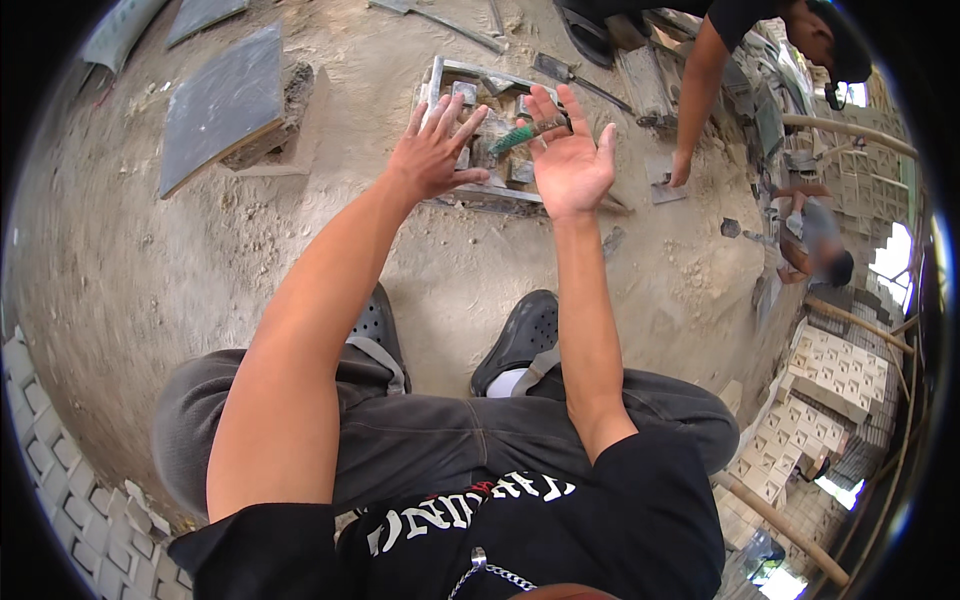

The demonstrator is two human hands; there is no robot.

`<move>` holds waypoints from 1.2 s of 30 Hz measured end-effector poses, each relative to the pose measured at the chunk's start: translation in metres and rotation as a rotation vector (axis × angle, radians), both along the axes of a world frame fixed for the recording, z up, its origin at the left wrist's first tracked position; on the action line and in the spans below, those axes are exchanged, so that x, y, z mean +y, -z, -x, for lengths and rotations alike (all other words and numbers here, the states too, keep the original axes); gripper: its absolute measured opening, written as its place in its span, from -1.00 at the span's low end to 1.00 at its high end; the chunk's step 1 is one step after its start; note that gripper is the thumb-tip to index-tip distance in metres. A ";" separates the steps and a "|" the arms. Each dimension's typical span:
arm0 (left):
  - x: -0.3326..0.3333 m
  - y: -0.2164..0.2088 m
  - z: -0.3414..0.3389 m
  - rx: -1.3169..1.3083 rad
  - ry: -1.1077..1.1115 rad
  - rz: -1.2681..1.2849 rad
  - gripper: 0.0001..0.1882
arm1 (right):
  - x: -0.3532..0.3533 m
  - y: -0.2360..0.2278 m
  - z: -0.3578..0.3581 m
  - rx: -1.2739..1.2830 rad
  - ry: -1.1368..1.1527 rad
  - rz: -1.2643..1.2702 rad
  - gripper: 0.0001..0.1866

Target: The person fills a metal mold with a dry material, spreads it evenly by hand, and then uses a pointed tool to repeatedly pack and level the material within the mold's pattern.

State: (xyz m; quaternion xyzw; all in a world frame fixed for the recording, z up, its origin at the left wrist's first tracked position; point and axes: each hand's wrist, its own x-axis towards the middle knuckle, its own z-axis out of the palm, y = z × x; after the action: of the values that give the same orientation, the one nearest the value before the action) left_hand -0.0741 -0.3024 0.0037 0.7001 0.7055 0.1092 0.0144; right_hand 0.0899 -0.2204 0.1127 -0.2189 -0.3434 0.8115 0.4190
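Note:
My left hand (438, 155) is spread, back upward, over the left part of a metal frame mould (485, 68) on the dusty ground. Grey blocks (464, 93) sit inside the frame, partly hidden by my hands. My right hand (577, 165) is turned palm up at the frame's right side, its fingers stretched out. Across those fingers lies a slim green and brown stick-like piece (515, 137), its left end over the mould. Whether it is a tool's handle I cannot tell. No finger curls round it.
A grey board (225, 110) rests on a block at the left. Beyond the mould lies a long-handled flat tool (580, 80). At right a co-worker's hand (680, 170) touches a small plate (664, 184). Another person (825, 240) is farther off, near stacked patterned blocks (835, 370).

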 end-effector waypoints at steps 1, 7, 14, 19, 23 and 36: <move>0.004 0.001 -0.002 -0.023 0.008 -0.019 0.09 | 0.001 -0.003 -0.003 0.055 0.001 0.071 -0.28; 0.021 -0.001 -0.006 -0.099 0.048 -0.048 -0.09 | 0.007 -0.013 -0.020 0.190 -0.094 0.116 -0.26; 0.016 -0.011 0.001 -0.076 0.203 -0.055 0.02 | 0.008 -0.016 -0.029 0.113 -0.124 0.055 -0.23; 0.016 -0.013 0.005 -0.255 0.270 -0.160 -0.04 | 0.005 -0.009 -0.023 -0.091 -0.106 -0.053 -0.21; 0.022 -0.019 -0.005 -0.355 0.222 -0.172 -0.17 | 0.009 0.007 -0.011 -0.382 -0.260 -0.603 -0.17; 0.046 -0.060 -0.063 -1.206 -0.188 -0.143 -0.59 | 0.048 -0.049 -0.010 0.153 -0.251 0.019 0.10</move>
State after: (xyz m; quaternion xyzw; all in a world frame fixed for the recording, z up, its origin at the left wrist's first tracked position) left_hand -0.0115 -0.2568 0.0633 0.4490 0.6227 0.5339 0.3544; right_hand 0.0997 -0.1727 0.1614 -0.1155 -0.3275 0.8750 0.3373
